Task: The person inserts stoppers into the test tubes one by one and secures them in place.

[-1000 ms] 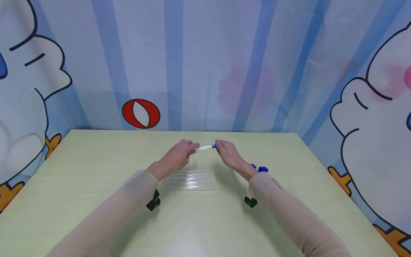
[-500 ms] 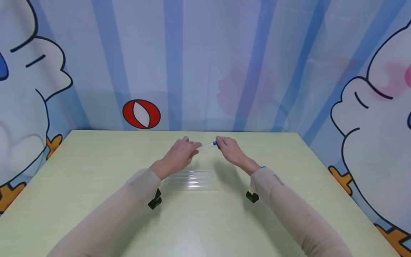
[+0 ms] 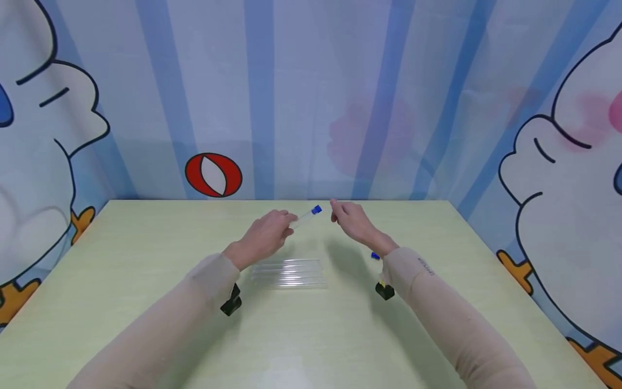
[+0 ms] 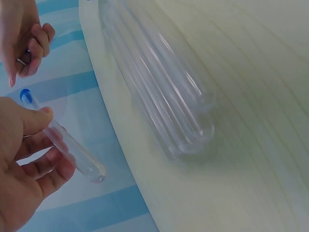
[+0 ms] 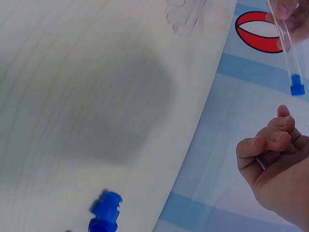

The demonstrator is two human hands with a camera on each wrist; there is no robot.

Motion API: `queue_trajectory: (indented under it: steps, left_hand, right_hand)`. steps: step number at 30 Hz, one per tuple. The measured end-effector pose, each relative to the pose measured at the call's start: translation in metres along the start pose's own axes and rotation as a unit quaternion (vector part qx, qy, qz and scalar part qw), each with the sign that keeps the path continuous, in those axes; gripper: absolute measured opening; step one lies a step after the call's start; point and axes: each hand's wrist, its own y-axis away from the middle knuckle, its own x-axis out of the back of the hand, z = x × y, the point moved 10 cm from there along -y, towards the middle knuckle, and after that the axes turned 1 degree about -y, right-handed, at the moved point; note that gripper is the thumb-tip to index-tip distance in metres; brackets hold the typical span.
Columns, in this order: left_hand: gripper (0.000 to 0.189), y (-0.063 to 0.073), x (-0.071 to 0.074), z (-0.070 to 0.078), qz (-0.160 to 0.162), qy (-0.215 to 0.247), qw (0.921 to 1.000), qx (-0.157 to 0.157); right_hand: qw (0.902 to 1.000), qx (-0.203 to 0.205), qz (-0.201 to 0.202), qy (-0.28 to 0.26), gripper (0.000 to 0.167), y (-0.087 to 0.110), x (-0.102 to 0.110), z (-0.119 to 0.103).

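My left hand (image 3: 264, 236) pinches a clear test tube (image 4: 76, 151) between thumb and fingers, above the table. A blue stopper (image 3: 317, 209) sits in the tube's mouth, which points up and to the right in the head view. The tube's rounded bottom shows past the fingers in the left wrist view. Just right of the stopper, apart from it, my right hand (image 3: 357, 223) holds nothing. Its fingers are loosely curled (image 5: 275, 140) in the right wrist view. Several more clear test tubes (image 3: 291, 274) lie side by side on the table below the hands.
Loose blue stoppers (image 5: 107, 208) lie on the pale table (image 3: 311, 335) beneath my right wrist, partly hidden by the sleeve in the head view. A patterned blue curtain (image 3: 311, 97) rises behind the table's far edge.
My right hand has let go of the blue stopper and drawn off slightly to the right. The stoppered tube in my left hand has tilted upward.
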Motion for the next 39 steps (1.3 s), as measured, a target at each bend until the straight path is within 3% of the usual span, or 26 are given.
queue_trajectory:
  steps: [17,22,30,39]
  left_hand:
    - [0.032,0.011,0.009,-0.05,0.02,0.042,0.9965,0.069]
    - [0.034,0.017,0.01,-0.068,0.016,0.044,0.9942,0.097]
    - [0.021,0.027,0.013,-0.095,0.017,0.058,0.9909,0.12]
    - [0.018,0.04,0.01,-0.127,-0.005,0.073,0.9828,0.17]
  right_hand:
    - [0.9997,-0.008,0.014,0.017,0.047,0.011,0.033,0.033]
    - [0.9996,-0.012,0.012,0.021,0.046,0.016,0.04,0.042]
    - [0.9993,-0.025,0.017,0.023,0.047,0.019,0.045,0.055]
    - [0.9992,-0.029,0.02,0.02,0.046,0.021,0.051,0.058]
